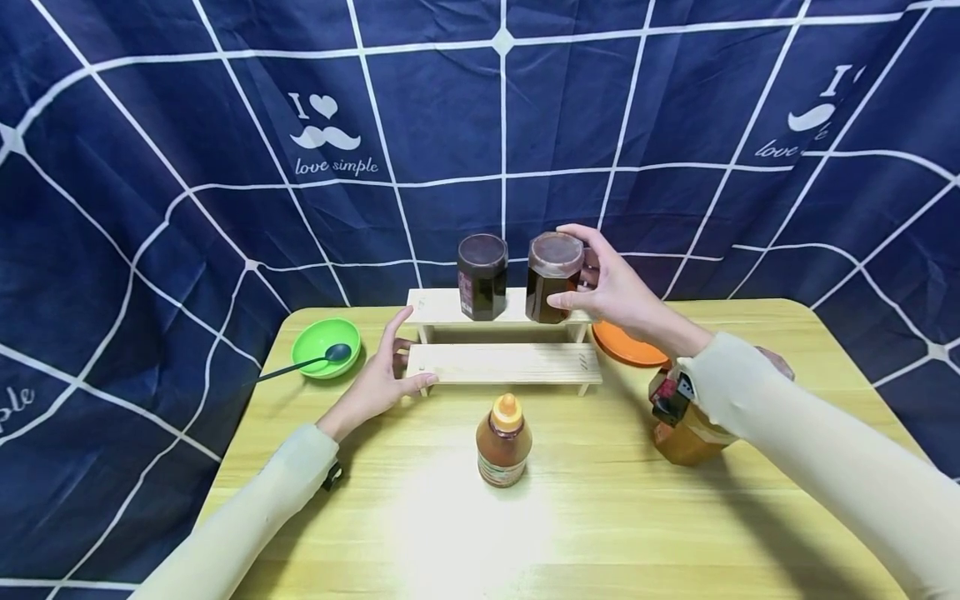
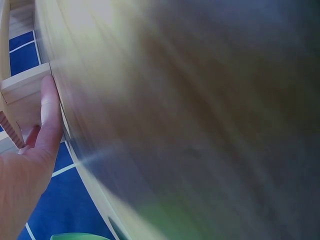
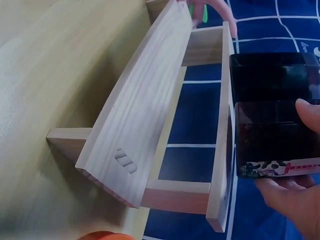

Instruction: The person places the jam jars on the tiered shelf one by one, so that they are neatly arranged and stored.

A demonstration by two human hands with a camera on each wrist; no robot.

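My right hand grips a dark jar with a translucent lid, thumb on its front and fingers around the side, at the right end of the upper step of a two-step wooden rack. Beside it on the same step is another dark jar with a dark lid. My left hand holds the rack's left end, its thumb at the lower step and index finger reaching up to the upper one. The left wrist view shows a finger along the rack's wooden end.
A honey squeeze bottle with a yellow cap stands in front of the rack. At left is a green bowl with a dark spoon. An orange plate lies right of the rack; an amber jar is partly hidden under my right forearm.
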